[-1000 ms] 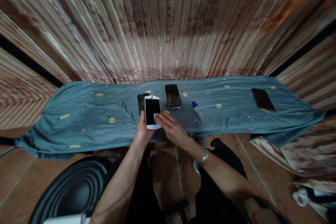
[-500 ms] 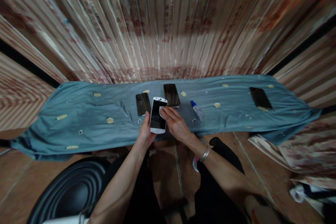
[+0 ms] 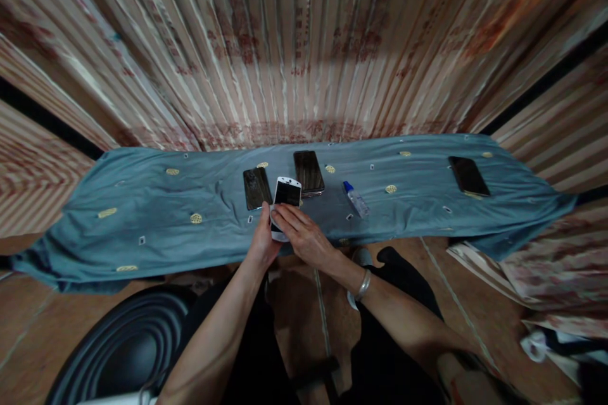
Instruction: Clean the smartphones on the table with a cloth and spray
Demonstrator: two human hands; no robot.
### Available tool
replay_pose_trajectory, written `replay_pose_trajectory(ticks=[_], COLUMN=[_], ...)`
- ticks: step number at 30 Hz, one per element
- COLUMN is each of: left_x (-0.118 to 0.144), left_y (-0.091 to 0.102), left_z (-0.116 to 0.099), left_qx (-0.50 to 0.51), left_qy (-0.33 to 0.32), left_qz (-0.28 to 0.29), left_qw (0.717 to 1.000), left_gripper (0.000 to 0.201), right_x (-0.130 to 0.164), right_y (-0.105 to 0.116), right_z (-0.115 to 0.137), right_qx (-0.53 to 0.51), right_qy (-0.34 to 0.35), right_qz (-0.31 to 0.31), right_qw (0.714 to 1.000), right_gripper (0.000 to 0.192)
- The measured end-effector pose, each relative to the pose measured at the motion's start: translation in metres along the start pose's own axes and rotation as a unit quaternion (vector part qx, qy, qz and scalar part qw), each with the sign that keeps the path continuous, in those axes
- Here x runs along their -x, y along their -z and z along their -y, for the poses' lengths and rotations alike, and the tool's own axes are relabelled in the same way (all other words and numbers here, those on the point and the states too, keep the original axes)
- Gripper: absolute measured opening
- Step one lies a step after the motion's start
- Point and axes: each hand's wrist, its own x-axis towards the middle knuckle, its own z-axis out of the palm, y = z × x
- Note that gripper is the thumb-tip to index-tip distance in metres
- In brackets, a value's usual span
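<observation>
My left hand [image 3: 263, 242] grips a white-framed smartphone [image 3: 287, 185] by its left side and lower edge, its dark screen facing up. Across the middle of that screen lies my right hand [image 3: 306, 237], fingers pressed together over a small white pad [image 3: 272, 208], most of which is hidden beneath them. Just left of the held phone is a dark phone [image 3: 257, 188] on the cloth. Behind it, slightly right, rests another dark phone [image 3: 308, 172] that seems to lie on top of something similar. A clear bottle with a blue cap [image 3: 356, 199] lies to the right of my hands.
A blue-green patterned cloth [image 3: 156, 202] covers the narrow table. One more dark phone [image 3: 468, 176] lies toward its right end. Striped curtains [image 3: 266, 44] hang behind and at both sides. A black ribbed round object [image 3: 128, 354] stands on the floor at lower left.
My right hand has slid left and down over the phone screen with the white pad, now covering its middle. My left hand keeps holding the phone in nearly the same place.
</observation>
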Motion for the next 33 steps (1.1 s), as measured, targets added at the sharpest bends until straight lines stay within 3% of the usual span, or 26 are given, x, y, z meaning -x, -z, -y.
replay_pose_trajectory(ticks=[13,21,29,33], left_x=[0.003,0.019,0.016,0.016], left_y=[0.0,-0.01,-0.007,-0.009], left_z=[0.015,0.015,0.013,0.01], left_qx=[-0.054,-0.115,-0.125,-0.103], left_qy=[-0.025,0.026,0.012,-0.004], left_qz=[0.052,0.038,0.023,0.018], left_qw=[0.997,0.992,0.992,0.995], left_gripper=[0.036,0.029,0.029,0.026], right_x=[-0.006,-0.01,-0.008,-0.005], right_y=[0.006,0.013,0.011,0.007], right_z=[-0.024,-0.048,-0.064,-0.07], right_qx=[0.023,0.015,-0.055,-0.134], right_qy=[-0.056,-0.11,-0.167,-0.232], right_qz=[-0.034,-0.049,-0.077,-0.101], right_qw=[0.998,0.993,0.981,0.958], right_gripper=[0.051,0.05,0.049,0.045])
